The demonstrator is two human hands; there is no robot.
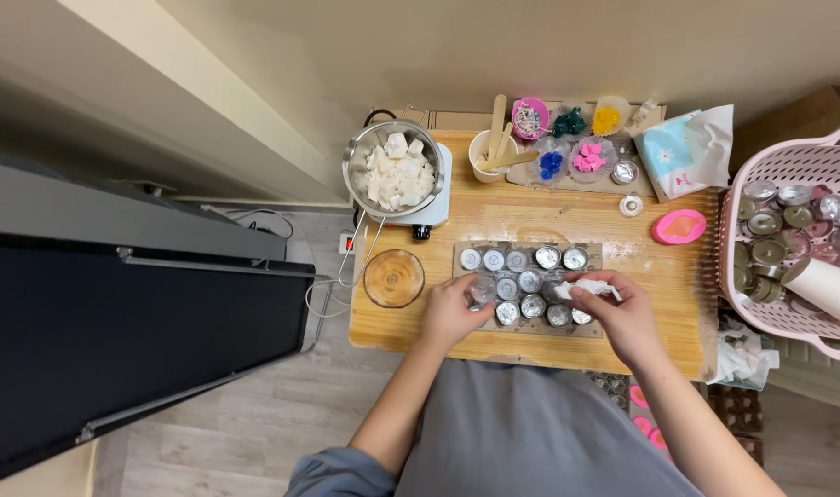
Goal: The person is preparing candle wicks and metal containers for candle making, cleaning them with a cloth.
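Near the lower middle of the frame, our left hand [449,311] closes its fingers around a small clear cup [483,291] at the left edge of the grey tray [464,246]. Our right hand [622,315] pinches a crumpled white tissue [587,290] just to the right of centre, over the tray's lower right corner. The two hands sit near each other, with rows of small round metal cups [530,281] between and above them.

We judge the clear cup to be very light and thin-walled, so it likely dents or slips if squeezed hard. Taking it by the rim or by opposite sides with the fingertips looks safest. Whether it is glass or plastic we cannot tell. The tissue is soft and limp and bunches under any grip, so a pinch near its middle holds it well. The metal cups look light and easy to tip, standing close together and almost touching.

In the upper middle of the frame a steel pot of white wax chunks [396,171] sits on a small white hotplate [431,213]. A round wooden coaster [393,278] lies left of the tray. At the right edge of the frame, a pink basket [788,166] holds more metal cups.
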